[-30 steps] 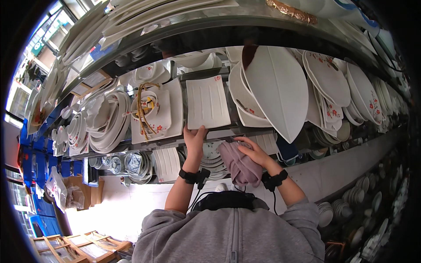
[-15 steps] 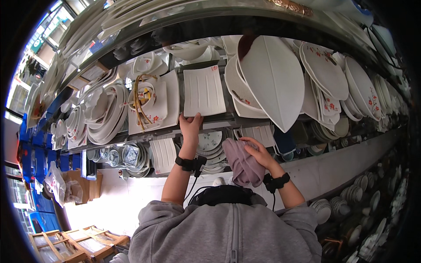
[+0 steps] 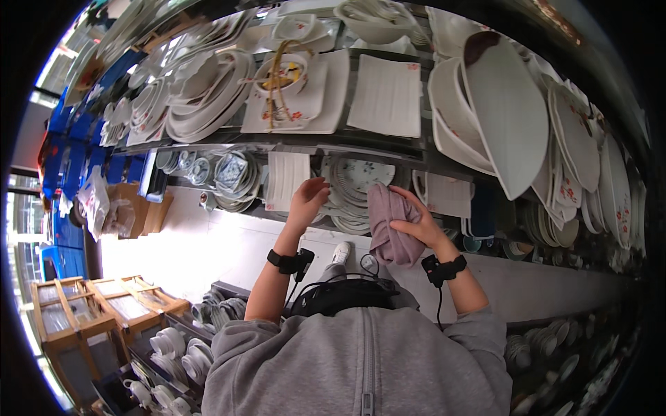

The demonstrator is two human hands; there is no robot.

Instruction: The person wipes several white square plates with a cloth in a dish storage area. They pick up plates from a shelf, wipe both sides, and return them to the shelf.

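- Evidently the folded mauve cloth (image 3: 390, 229) is the thing in hand: it hangs before the front edge of the lower shelf (image 3: 454, 223), overlapping the right side of a stack of round plates (image 3: 363, 175) in view.
- The right hand (image 3: 418, 223) is clamped on it from its right side, thumb across the near face and fingers toward the upper end.
- The left hand (image 3: 309, 201) holds nothing; its fingers are loosely bent and apart from one another, between the round plates and a ribbed rectangular plate (image 3: 288, 182) on the lower shelf. The two hands are well apart.
- The cloth looks light, soft and limp, so it should squash under the grip and take no harm; a loose fold could droop. Whether it is damp, I cannot tell.
- Its best hold is likely around the thick bunched middle, gathering the layers, with a flat face left free.
- Another ribbed plate (image 3: 384, 95) lies at the front edge of the upper shelf (image 3: 388, 142), left of a leaf-shaped platter (image 3: 504, 118). Both look like glazed ceramic: stiff, probably slippery, liable to chip. The plate's front rim offers the nearest hold; the platter would suit support on both long sides.
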